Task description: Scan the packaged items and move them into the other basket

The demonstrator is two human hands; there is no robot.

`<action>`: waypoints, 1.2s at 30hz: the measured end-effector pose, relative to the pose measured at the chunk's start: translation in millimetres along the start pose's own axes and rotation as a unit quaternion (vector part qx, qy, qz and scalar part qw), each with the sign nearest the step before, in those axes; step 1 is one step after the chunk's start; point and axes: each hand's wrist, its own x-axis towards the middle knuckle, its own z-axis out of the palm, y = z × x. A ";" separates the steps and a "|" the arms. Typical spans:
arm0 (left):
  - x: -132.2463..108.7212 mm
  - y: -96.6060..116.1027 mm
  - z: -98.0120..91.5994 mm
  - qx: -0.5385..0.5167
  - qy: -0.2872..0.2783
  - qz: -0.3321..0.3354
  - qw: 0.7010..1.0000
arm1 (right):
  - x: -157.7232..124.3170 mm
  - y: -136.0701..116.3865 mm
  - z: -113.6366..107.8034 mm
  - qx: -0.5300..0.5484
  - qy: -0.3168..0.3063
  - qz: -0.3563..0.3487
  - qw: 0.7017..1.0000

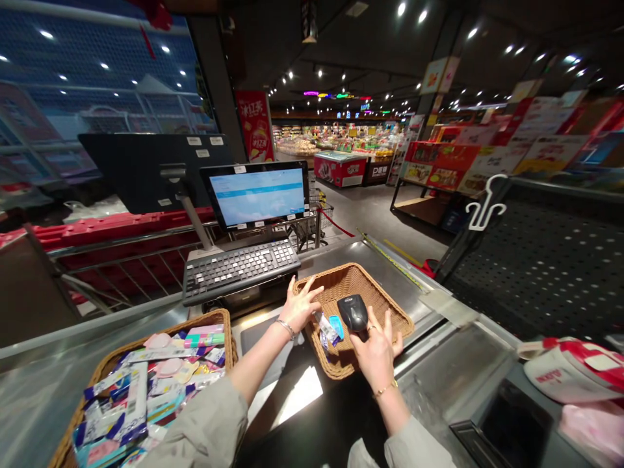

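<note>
A brown woven basket (394,311) sits on the metal counter in front of me. Fingers spread, my left hand (301,309) reaches over its left rim and holds nothing that I can see. Just below those fingers a small white-and-blue packet (329,330) and a bright blue item (336,327) lie inside the basket. My right hand (376,354) grips a black barcode scanner (353,312) between thumb and forefinger, its other fingers loosely raised. The scanner's head is over the basket; its handle is mostly hidden by the hand.
A second woven basket (227,335), at lower left, is full of small packaged goods (141,396). Behind stand a keyboard (241,266) and a lit monitor (260,195). At right are a black perforated panel (541,260), a dark tray (514,416) and a red-and-white bag (575,370).
</note>
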 end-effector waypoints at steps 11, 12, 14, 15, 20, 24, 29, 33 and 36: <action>-7.2 0.6 -1.6 0.014 0.021 -0.026 0.999 | -0.7 1.7 -2.6 -0.009 -0.006 0.004 1.000; -9.8 -0.3 -3.0 0.017 0.025 -0.032 0.999 | -0.9 0.4 -1.9 -0.008 -0.005 0.003 1.000; -16.2 -2.1 -6.4 0.021 0.031 -0.043 0.998 | -1.5 -2.8 -0.3 -0.005 -0.008 -0.003 1.000; -20.0 -3.0 -8.2 0.023 0.032 -0.049 0.998 | -1.9 -4.7 0.6 -0.003 -0.010 -0.008 1.000; -43.5 -5.8 -19.8 0.033 0.035 -0.084 0.995 | -4.4 -16.5 5.4 0.015 -0.022 -0.031 0.999; -64.3 -7.0 -30.9 0.041 0.031 -0.121 0.991 | -8.8 -27.2 10.7 0.018 -0.026 -0.049 0.998; -93.3 -11.8 -40.9 0.054 0.036 -0.160 0.985 | -16.8 -41.6 19.0 0.030 -0.032 -0.085 0.995; -120.2 -19.5 -47.5 0.072 0.046 -0.191 0.978 | -23.4 -54.6 25.5 0.051 -0.038 -0.106 0.992; -141.3 -26.6 -55.1 0.086 0.052 -0.218 0.971 | -28.3 -63.3 30.5 0.064 -0.051 -0.125 0.989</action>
